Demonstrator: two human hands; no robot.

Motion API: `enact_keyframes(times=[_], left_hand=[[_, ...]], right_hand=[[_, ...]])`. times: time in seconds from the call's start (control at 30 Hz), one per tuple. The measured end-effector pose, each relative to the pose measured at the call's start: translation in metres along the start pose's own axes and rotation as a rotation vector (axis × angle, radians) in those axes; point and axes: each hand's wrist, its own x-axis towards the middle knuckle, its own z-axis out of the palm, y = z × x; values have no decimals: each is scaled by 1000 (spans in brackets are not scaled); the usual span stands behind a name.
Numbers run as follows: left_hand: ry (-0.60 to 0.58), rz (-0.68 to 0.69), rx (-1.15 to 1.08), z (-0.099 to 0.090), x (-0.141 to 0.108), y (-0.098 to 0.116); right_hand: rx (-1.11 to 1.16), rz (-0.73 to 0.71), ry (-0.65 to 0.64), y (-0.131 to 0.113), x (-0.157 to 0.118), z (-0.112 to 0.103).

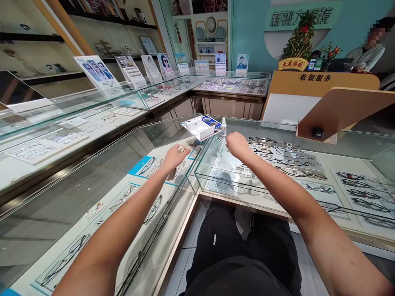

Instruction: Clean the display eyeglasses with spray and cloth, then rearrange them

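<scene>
1. Black trousers (234, 242) sit just below the glass counter (166, 131).
2. Left hand (176, 158) pinches something small (181, 150) above the counter.
3. Right hand (236, 146), curled, grip unclear, sits beside a small bottle (224, 127) on the counter.
4. Eyeglasses (286, 162) lie under the glass.

1. Bright, even indoor light fills the shop, leaving only faint shadows
2. Pale glare and reflections streak the glass display counter (77, 213)
3. Wide-angle distortion bends the counter edges near the frame's borders
4. The right hand (237, 146) looks sharp, with no motion blur
</scene>
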Motion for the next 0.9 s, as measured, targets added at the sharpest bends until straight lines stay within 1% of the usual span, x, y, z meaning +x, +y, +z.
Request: enact_keyframes(times=[0.07,0.13,0.27,0.33,0.4,0.47,0.5,0.53,0.57,0.6,0.63,0.67,0.7,0.73,0.8,0.83,0.9], left_hand=[[54,41,115,5,1,-10],[76,80,222,9,2,-17],[109,161,385,13,-1,-19],[150,204,437,13,-7,-12],[220,309,475,12,-22,1],[288,538,495,13,-46,23],[276,657,471,15,-62,36],[223,764,433,19,-80,49],[145,843,388,26,-99,62],[35,895,333,35,-118,74],[-103,917,281,47,-138,85],[-265,901,257,64,-156,94],[-449,862,255,83,-173,102],[-647,793,274,106,-188,109],[-1133,649,371,159,-214,121],[-1246,613,392,185,-224,126],[-1380,544,376,233,-238,134]], right_hand=[[-50,28,-37,-8,11,12],[-87,59,-69,-14,20,22],[-121,106,-85,-24,32,37],[-125,119,-79,-28,35,42],[-125,129,-74,-31,37,45],[-121,138,-68,-32,37,46],[-117,143,-63,-33,37,45],[-113,148,-56,-33,37,45],[-107,152,-46,-32,36,44],[-100,154,-34,-32,34,42],[-91,153,-20,-32,32,40],[-80,147,-3,-33,28,37],[-65,134,18,-33,25,33],[-49,115,43,-35,20,29],[-13,64,98,-39,8,18],[4,34,122,-40,0,12],[36,-30,154,-39,-21,0]])
